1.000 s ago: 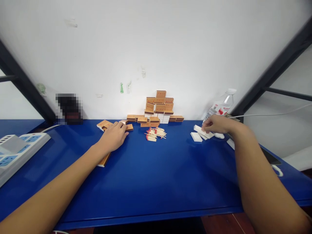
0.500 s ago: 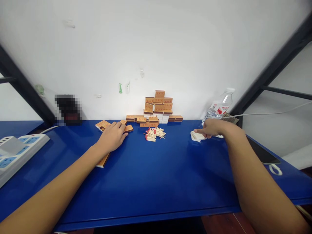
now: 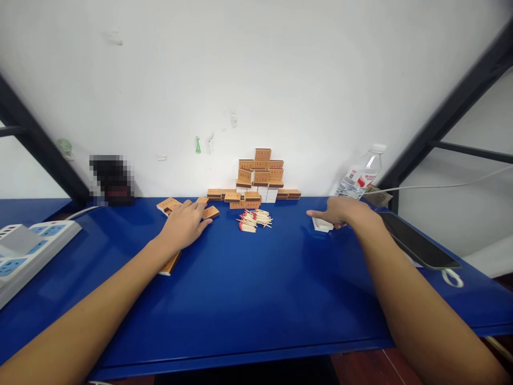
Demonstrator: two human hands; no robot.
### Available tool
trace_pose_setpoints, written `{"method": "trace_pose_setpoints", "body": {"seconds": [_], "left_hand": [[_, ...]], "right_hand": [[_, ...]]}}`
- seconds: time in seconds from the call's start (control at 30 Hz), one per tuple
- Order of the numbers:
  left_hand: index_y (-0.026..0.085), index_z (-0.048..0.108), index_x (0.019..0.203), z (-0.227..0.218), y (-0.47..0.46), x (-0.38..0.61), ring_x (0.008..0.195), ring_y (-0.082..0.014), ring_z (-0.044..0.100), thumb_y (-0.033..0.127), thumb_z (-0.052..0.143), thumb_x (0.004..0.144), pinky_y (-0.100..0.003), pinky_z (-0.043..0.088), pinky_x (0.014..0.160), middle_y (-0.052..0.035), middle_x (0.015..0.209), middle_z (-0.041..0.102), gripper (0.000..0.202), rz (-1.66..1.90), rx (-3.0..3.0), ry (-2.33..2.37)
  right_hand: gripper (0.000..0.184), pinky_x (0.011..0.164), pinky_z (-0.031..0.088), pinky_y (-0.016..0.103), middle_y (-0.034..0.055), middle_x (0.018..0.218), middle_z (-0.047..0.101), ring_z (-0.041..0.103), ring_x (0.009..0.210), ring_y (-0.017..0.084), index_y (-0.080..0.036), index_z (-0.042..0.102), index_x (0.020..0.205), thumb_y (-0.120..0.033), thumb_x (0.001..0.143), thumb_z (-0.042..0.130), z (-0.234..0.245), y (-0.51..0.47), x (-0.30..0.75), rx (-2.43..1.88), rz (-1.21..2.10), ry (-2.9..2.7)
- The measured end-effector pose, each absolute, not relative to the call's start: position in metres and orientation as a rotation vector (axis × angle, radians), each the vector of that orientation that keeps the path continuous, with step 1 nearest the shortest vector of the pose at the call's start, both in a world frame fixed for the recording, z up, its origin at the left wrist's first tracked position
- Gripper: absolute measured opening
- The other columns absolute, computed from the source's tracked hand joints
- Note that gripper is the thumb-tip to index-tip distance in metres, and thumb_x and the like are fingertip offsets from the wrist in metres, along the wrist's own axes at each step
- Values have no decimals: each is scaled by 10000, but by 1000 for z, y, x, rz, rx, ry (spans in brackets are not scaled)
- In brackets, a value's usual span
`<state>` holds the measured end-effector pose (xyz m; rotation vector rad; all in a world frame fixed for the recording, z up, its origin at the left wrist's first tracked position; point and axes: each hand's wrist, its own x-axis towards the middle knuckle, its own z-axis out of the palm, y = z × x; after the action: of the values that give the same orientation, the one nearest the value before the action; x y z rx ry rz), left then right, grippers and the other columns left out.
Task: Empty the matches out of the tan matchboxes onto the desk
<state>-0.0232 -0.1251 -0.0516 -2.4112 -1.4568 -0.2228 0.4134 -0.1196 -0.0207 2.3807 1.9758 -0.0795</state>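
My left hand [image 3: 185, 223] lies flat on the blue table [image 3: 248, 289], fingers stretched over several loose orange matchbox sleeves [image 3: 210, 212]. One more sleeve [image 3: 170, 264] shows under my left forearm. My right hand [image 3: 339, 210] rests on small white matchbox trays [image 3: 321, 225], covering most of them, with the forefinger pointing left. Between the hands lies a heap of red-tipped matches [image 3: 254, 220]. Behind it a stack of orange matchboxes [image 3: 259, 177] leans against the wall.
A plastic water bottle [image 3: 360, 175] stands at the back right beside a white cable. A dark phone [image 3: 417, 246] lies along the right edge. A white power strip [image 3: 28, 248] sits at the left. A dark blurred object [image 3: 112, 179] stands by the wall.
My right hand has slid left along the table, gathering the white trays under it and uncovering the phone. My left hand has hardly moved.
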Motion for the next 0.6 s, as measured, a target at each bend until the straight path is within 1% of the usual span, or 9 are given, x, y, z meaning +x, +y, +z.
{"method": "trace_pose_setpoints", "body": {"seconds": [0.1,0.2,0.3,0.37,0.5,0.6], "left_hand": [[88,529,1411,-48,-126,-22,1052,-358,654,371,504,1042,-426,488,856,-175,1065,748,466,-192,-2405,-1488],[96,538,1401,-45,-129,-21,1038,-352,659,368,522,1026,-415,488,842,-170,1041,747,464,-194,-2399,-1492],[108,545,1388,-43,-131,-19,1010,-346,665,373,537,1008,-404,489,818,-158,1004,745,463,-209,-2394,-1499],[109,554,1374,-42,-133,-18,990,-343,667,372,539,1000,-403,490,809,-154,982,742,458,-216,-2396,-1503],[107,556,1371,-41,-135,-17,965,-346,666,371,540,988,-413,489,803,-158,977,740,466,-236,-2410,-1504],[111,561,1362,-42,-134,-18,955,-346,664,373,540,985,-415,487,798,-159,976,740,460,-243,-2407,-1506]], "right_hand": [[632,667,554,458,128,547,663,692,586,300,-212,675,569,-821,737,685,-13,-126,397,2325,-211,1728],[561,675,554,488,145,597,690,710,646,339,-210,696,610,-762,697,757,-10,-128,393,2315,-168,1739],[534,676,560,503,164,648,715,726,713,379,-211,732,664,-743,674,776,-11,-128,398,2321,-121,1742],[526,710,568,501,180,754,747,739,805,398,-207,756,744,-730,685,772,-10,-129,400,2324,-88,1726],[506,782,567,481,214,1054,768,729,992,411,-201,771,895,-686,750,746,-4,-132,402,2301,-62,1731],[482,808,557,470,210,1140,757,718,1038,404,-201,769,919,-662,788,728,-2,-134,402,2300,-80,1745]]}}
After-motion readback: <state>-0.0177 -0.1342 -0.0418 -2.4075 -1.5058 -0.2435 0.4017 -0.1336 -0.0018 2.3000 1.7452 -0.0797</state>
